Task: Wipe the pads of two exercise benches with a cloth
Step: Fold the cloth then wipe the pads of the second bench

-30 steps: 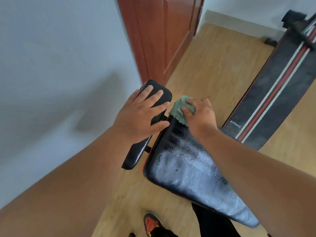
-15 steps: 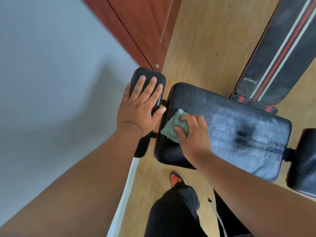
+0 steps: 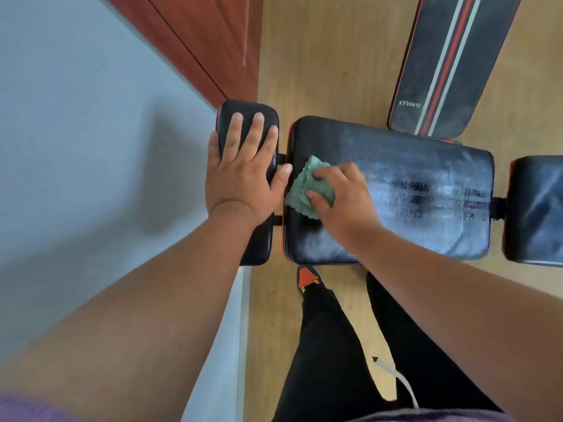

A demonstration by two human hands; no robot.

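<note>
Green cloth (image 3: 307, 187) lies bunched on the left end of the main pad (image 3: 426, 190), pinned under the right hand (image 3: 341, 196), whose curled fingers and thumb grip it from above. Most of the cloth sticks out to the left of the fingers, reaching the pad's edge. Just beside it, the left hand (image 3: 240, 175) rests flat with straight fingers on the small end pad (image 3: 246, 114), holding nothing; its thumb reaches across the gap toward the cloth.

Black and glossy, the main pad carries pale streaks and smears over its middle and right part, with a darker patch near the cloth. Another small pad (image 3: 536, 208) sits off its right end, joined by a short bar. A second bench pad (image 3: 447, 59), black with red and white stripes and white lettering, lies beyond on the wooden floor (image 3: 320, 56).

A grey wall (image 3: 76, 132) and a red-brown door (image 3: 207, 35) fill the left. Below, black trouser legs (image 3: 329, 345) and a red-toed shoe (image 3: 306, 277) stand by the bench.
</note>
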